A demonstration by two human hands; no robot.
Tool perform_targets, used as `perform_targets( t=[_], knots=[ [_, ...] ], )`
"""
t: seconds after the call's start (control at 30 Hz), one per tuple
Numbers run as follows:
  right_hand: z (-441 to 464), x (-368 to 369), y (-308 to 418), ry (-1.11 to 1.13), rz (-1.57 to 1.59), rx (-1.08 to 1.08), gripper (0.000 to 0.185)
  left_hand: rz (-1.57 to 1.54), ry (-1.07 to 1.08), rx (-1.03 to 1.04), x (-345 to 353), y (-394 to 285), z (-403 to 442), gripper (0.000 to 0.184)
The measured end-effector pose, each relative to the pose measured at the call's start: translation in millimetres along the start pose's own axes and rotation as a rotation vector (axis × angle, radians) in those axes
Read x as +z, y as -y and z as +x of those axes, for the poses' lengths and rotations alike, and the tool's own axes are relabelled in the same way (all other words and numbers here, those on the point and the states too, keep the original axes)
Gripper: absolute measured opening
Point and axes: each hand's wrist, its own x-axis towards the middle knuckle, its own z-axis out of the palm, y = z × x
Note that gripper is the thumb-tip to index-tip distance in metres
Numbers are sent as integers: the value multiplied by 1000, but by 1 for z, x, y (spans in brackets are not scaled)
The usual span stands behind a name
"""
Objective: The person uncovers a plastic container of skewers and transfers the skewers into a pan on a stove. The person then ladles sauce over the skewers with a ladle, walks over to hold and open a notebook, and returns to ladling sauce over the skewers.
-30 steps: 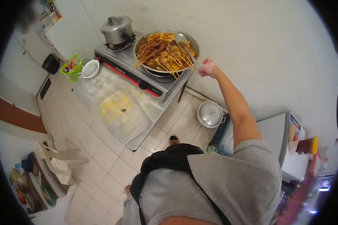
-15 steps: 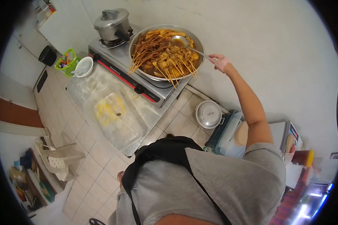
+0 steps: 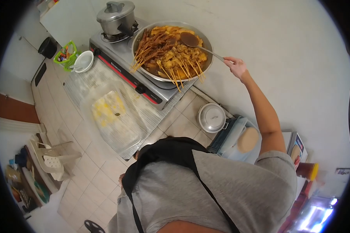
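My right hand point(image 3: 236, 67) is closed around the end of a metal ladle point(image 3: 212, 52). The ladle's bowl, brown with sauce, is over the far right part of a wide metal pan point(image 3: 210, 62). Skewered meat point(image 3: 179, 58) in brown sauce fills the pan, and several wooden sticks point(image 3: 179, 79) poke out over its near rim. Darker skewered pieces point(image 3: 151, 43) lie on the left side. Only a sliver of my left hand point(image 3: 121, 180) shows beside the black apron, low at my side; its fingers are hidden.
The pan sits on a gas stove point(image 3: 128, 75) beside a lidded pot point(image 3: 116, 17). A clear plastic tub point(image 3: 130, 134) with yellow residue, a white bowl point(image 3: 84, 61) and a green basket point(image 3: 67, 54) are nearby. A lidded pot point(image 3: 212, 117) stands right, near plastic bins point(image 3: 235, 136).
The ladle's bowl has gone from a silvery rim with some broth to brown all over. My right hand has shifted slightly right, and the view has moved a little.
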Motion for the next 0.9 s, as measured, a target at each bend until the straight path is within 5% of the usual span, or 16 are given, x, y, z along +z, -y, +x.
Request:
perform_targets(
  t=[0.37,0.53,0.7,0.87,0.9],
  knots=[
    [-57,-47,43,86,-133,-69,39,-16,-28,-11,8,1,-5,49],
    [-78,-62,75,-109,-296,-173,31,-36,-63,3,7,0,-4,49],
    [-14,-22,17,-114,-96,-200,30,-84,-236,-9,19,-2,1,53],
    [11,2,5,27,27,-126,32,-402,-397,-184,-24,-63,-39,49],
    [12,3,7,31,13,-88,32,-733,-420,-209,-34,-79,-43,62]
  ],
)
